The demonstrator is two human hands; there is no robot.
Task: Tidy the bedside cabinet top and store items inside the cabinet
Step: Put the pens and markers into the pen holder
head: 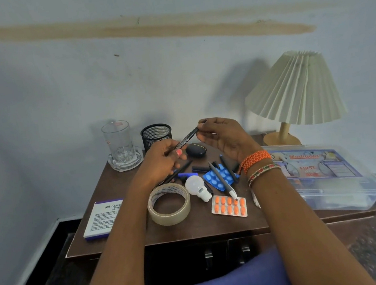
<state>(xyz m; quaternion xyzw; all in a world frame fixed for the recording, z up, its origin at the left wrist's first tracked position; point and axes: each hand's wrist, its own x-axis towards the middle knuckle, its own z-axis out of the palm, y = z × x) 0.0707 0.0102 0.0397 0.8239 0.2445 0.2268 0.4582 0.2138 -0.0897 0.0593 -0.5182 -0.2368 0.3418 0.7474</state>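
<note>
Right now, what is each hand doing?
Left hand: closed on the lower end of the black pen.
Right hand: fingertips pinching the same pen's upper end.

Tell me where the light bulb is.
The light bulb lies on its side near the middle of the cabinet top, between the tape roll on its left and the blue pill strip on its right.

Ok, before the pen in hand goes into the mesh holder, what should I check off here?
1. Pen held by left hand and right hand: ok.
2. Mesh holder upright: ok.
3. Holder has room inside: cannot tell.
4. Path to the holder clear of the glass: ok.
5. Pen capped: cannot tell.
6. Cabinet doors open for storing: not ok, shut.
</note>
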